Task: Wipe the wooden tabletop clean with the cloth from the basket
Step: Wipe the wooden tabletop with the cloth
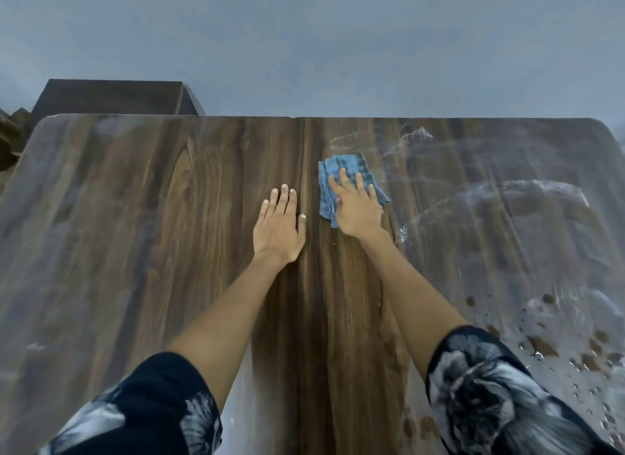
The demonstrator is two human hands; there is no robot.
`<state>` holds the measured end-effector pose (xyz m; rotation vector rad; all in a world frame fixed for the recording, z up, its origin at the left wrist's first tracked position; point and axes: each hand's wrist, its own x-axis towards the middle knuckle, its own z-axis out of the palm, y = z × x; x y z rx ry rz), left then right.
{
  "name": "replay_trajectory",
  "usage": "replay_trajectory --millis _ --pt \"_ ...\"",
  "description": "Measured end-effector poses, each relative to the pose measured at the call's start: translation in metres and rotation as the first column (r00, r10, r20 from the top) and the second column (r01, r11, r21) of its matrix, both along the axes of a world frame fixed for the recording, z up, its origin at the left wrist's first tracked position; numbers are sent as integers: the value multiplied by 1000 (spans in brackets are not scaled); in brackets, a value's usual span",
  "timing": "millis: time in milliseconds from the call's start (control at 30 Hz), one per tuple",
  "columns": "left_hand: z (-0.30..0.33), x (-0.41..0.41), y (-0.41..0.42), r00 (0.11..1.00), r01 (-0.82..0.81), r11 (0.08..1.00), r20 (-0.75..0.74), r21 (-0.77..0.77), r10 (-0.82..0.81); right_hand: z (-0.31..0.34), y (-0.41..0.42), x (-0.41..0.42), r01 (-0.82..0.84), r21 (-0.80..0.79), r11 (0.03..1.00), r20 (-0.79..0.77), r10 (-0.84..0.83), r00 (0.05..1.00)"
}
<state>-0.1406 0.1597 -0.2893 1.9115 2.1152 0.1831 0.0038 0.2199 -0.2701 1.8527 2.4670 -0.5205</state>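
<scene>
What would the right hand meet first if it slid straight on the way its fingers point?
Probably only wet streaks on the tabletop; the right hand pressing the cloth points toward the far edge, and nothing solid shows before it.

One tabletop [169, 217], one blue cloth [351, 170] near twelve o'clock, two hands: left hand [279, 228], right hand [358, 211], and one dark box [108, 97] at eleven o'clock.

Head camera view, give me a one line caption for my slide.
Right hand presses a blue cloth on the wet wooden tabletop; left hand lies flat.
</scene>
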Motion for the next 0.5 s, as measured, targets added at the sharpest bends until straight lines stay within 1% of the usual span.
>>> replay_trajectory --millis 133,200,233,300,367,433,500 --pt "-4 -7 22 993 -98 995 75 19 97 -2 -27 -6 -196 16 981 -46 196 979" --pt "-10 -8 25 987 -130 990 98 51 125 -5 -46 11 -250 26 968 -40 251 967" --pt "-12 -7 23 988 -136 987 86 80 129 -6 -50 21 -258 32 966 -43 259 965" --pt "-17 -5 20 989 -143 979 57 144 136 -7 -46 36 -236 53 970 -62 239 969" --pt "-19 -3 19 987 -156 974 54 163 149 -8 -24 41 -177 56 983 -72 181 981" --pt "-20 -3 19 989 -151 976 34 160 147 -9 8 39 -111 60 992 -34 113 993" --pt "-17 -3 23 995 -94 982 -29 164 100 -9 43 31 -56 60 997 9 56 998"
